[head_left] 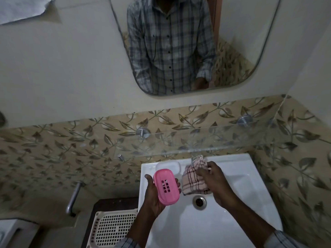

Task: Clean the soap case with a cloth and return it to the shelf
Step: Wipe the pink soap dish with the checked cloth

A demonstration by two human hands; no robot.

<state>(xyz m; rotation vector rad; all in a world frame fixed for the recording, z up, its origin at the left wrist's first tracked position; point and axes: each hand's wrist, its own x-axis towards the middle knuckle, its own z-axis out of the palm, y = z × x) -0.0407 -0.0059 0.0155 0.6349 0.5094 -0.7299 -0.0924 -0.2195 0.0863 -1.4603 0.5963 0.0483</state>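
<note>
The left hand [154, 196] grasped the pink soap case [166, 187] from below, with the thumb on its left edge and the fingers on its right edge. The case was held above the near-left part of the white sink [238, 190], and its slotted face was turned up toward the camera. Just to the right of it, the right hand [213, 181] was clenched on a pink checked cloth [192, 181], which hung bunched over the far part of the basin, near the drain [199, 201]. Cloth and case were close together, but I could not tell whether they touched.

A white, soap-like piece [168, 166] lay on the far-left rim of the sink; what it was exactly I could not say. The glass shelf [223, 138] above the sink, on the tiled wall, looked bare.

I judge that the cleaning step was in hand, at its beginning or in the middle; the return to the shelf was not yet done. The next move probably called for bringing the cloth onto the case and rubbing over the slots and the edges, while the left hand kept the case firm and turned it so that every side was reached.
</note>
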